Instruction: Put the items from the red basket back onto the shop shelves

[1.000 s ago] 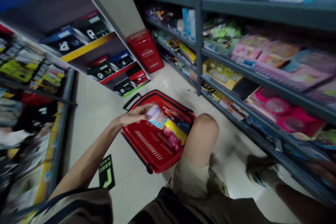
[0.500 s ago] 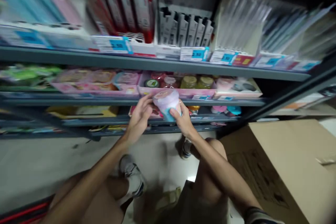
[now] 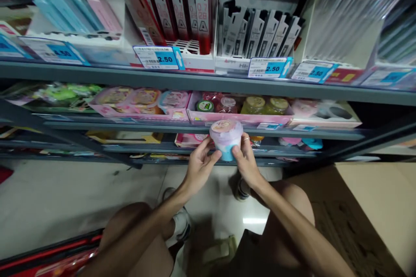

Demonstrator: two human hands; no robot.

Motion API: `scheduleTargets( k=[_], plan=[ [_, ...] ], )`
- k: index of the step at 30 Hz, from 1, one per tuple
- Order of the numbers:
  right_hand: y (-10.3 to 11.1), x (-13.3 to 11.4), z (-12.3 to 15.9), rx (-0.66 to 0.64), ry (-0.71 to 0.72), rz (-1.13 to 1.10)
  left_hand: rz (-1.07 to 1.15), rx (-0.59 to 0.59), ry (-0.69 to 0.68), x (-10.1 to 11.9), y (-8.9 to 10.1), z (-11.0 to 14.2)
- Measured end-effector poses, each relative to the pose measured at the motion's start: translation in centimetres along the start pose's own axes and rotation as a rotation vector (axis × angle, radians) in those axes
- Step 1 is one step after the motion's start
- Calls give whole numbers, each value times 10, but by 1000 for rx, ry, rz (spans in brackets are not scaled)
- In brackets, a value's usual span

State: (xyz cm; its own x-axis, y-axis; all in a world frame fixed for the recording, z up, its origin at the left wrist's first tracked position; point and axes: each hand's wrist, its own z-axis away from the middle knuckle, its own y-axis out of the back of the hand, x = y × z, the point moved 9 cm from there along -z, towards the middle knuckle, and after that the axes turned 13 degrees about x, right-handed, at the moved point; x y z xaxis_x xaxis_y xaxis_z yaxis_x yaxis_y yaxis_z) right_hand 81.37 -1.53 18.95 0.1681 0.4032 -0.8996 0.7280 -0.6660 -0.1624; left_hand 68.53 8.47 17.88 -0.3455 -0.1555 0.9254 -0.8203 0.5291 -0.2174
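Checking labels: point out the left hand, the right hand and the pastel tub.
Left hand [image 3: 200, 169], head view, back of hand.
Right hand [image 3: 247, 165], head view, back of hand.
Pastel tub [image 3: 226, 133], head view, top.

Ok so the cup [image 3: 226, 140] is between my two hands, left hand [image 3: 200, 169] on one side and right hand [image 3: 248, 166] on the other, right in front of a shelf [image 3: 130, 125]. Jars [image 3: 263, 106] sit on that shelf just behind the cup, price tags [image 3: 158, 57] line the shelf above, a cardboard box [image 3: 367, 207] is off to the right on the floor, and a basket [image 3: 55, 255] is down at the bottom left.
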Motion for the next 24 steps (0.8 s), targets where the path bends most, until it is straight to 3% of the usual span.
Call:
scheduleTargets(
  k=[5,11,19,24],
  plan=[
    [-6,-10,2,-24,78,65,-45,93,-67,3,17,0],
    [-7,-1,12,-62,118,22,-19,123,-135,2,19,2],
    [0,-26,11,-98,250,183,-235,12,-404,12,13,24],
    [11,-33,0,-57,208,-36,-163,-16,-359,7,13,21]
  ],
)
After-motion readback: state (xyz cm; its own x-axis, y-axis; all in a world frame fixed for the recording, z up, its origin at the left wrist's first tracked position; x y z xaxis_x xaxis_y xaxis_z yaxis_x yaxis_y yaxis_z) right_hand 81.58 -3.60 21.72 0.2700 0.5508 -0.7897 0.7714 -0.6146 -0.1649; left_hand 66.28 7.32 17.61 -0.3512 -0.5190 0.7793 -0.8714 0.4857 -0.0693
